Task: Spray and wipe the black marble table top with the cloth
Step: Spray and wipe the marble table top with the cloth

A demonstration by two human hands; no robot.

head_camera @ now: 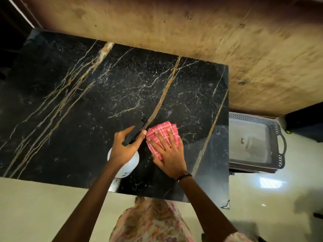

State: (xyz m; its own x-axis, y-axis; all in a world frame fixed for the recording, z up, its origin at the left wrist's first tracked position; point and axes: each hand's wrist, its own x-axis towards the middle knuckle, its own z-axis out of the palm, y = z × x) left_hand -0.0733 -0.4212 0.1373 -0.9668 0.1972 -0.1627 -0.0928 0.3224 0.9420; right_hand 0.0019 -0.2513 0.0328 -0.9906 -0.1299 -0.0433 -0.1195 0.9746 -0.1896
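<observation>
Floral garment [153, 222] — dark wristband [183, 176]

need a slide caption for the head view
Left hand grips a spray bottle while the right hand presses a pink cloth flat on the black marble table top.

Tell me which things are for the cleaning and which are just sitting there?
For the cleaning:
- spray bottle, gripped by the left hand
- pink checked cloth, pressed flat under the right hand
- black marble table top

Just sitting there:
- grey plastic tray on the floor beside the table
</observation>
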